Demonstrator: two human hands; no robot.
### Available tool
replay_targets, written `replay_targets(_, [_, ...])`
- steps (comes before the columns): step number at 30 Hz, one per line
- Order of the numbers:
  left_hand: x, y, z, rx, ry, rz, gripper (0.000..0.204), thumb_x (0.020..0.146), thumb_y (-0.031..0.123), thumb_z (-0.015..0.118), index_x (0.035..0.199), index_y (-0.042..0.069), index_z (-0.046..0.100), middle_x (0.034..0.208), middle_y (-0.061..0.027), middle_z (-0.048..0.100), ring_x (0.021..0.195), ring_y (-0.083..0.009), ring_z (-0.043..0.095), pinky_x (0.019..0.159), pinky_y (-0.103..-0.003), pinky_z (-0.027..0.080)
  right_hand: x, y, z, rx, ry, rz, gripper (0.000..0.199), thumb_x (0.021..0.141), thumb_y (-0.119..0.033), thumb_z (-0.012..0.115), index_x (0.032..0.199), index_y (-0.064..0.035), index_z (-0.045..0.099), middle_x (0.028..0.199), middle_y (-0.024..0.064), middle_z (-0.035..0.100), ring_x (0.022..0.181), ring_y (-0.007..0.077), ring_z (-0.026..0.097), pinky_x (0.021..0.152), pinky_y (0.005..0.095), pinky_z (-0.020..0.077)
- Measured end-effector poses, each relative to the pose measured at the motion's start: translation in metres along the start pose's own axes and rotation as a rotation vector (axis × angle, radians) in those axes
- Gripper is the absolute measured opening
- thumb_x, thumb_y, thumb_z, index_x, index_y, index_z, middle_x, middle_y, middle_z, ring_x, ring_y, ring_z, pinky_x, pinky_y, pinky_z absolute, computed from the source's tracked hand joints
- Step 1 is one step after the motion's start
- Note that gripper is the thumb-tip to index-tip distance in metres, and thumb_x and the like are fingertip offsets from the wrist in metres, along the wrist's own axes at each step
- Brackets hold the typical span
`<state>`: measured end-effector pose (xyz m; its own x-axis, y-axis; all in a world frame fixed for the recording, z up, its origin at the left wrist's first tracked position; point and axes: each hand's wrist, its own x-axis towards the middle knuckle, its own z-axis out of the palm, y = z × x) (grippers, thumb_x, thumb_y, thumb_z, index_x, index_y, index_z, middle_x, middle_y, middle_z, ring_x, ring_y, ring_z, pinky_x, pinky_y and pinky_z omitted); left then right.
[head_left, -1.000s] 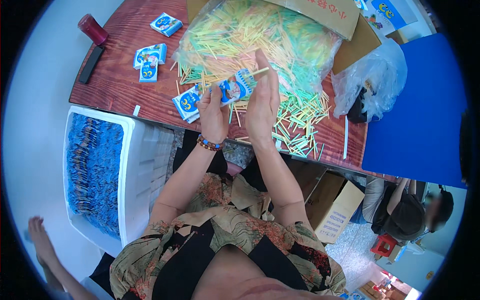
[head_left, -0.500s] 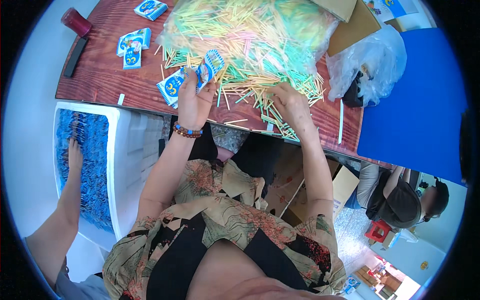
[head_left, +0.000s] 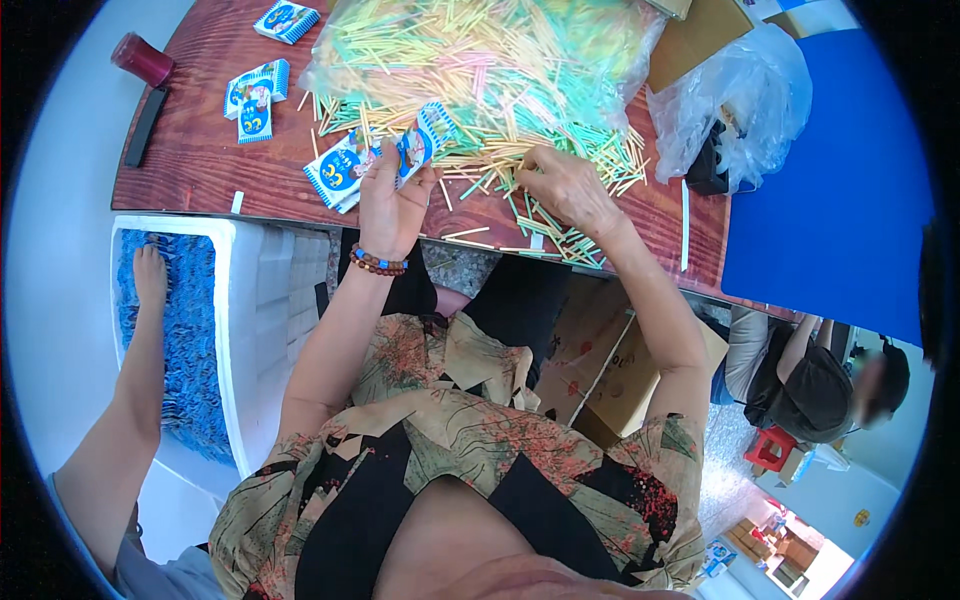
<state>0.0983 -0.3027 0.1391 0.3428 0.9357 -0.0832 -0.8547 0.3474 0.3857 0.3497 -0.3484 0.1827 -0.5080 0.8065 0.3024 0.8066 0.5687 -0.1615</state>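
My left hand (head_left: 392,208) is closed on a small blue-and-white packet (head_left: 424,140), its striped end sticking up past my fingers. More packets (head_left: 338,172) of the same kind lie against the thumb side; I cannot tell whether the hand grips them too. My right hand (head_left: 575,197) is bent over loose thin pastel sticks (head_left: 610,155) near the table's front edge. Its fingers are pinched together at the sticks, and what they hold is hidden. Behind both hands lies a large clear plastic bag (head_left: 480,55) full of yellow, green and pink sticks.
More packets (head_left: 258,88) lie at the far left, near a dark red jar (head_left: 142,60) and a black bar (head_left: 147,128). At right are a crumpled plastic bag (head_left: 770,95) and a blue panel (head_left: 830,200). Another person's hand (head_left: 150,275) reaches into a white foam box (head_left: 228,330) of blue wrappers.
My right hand has shifted left and slightly away from me over the sticks, its elbow swinging outward. My left hand keeps the packet nearly in place. The other person's hand has moved farther into the box.
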Motion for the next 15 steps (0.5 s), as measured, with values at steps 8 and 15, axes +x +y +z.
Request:
replay_targets(8, [0.006, -0.004, -0.001, 0.014, -0.012, -0.027, 0.023, 0.098, 0.025, 0.054, 0.101, 0.004, 0.062, 0.093, -0.0057, 0.068, 0.08, -0.0152, 0.064, 0.082, -0.034, 0.053, -0.008, 0.008, -0.012, 0.24, 0.047, 0.206, 0.012, 0.083, -0.007, 0.065, 0.096, -0.0074, 0.066, 0.094, 0.0066, 0.061, 0.084, 0.0232, 0.062, 0.07, 0.032, 0.05])
replay_targets(15, [0.003, -0.001, 0.015, 0.107, 0.055, -0.009, 0.023, 0.098, 0.025, 0.053, 0.102, 0.004, 0.061, 0.097, -0.0061, 0.068, 0.084, -0.0169, 0.065, 0.077, -0.034, 0.054, 0.019, -0.008, -0.033, 1.198, 0.418, 0.746, 0.002, 0.089, -0.002, 0.061, 0.09, -0.0024, 0.063, 0.09, 0.0058, 0.064, 0.075, 0.011, 0.064, 0.057, 0.0219, 0.0488])
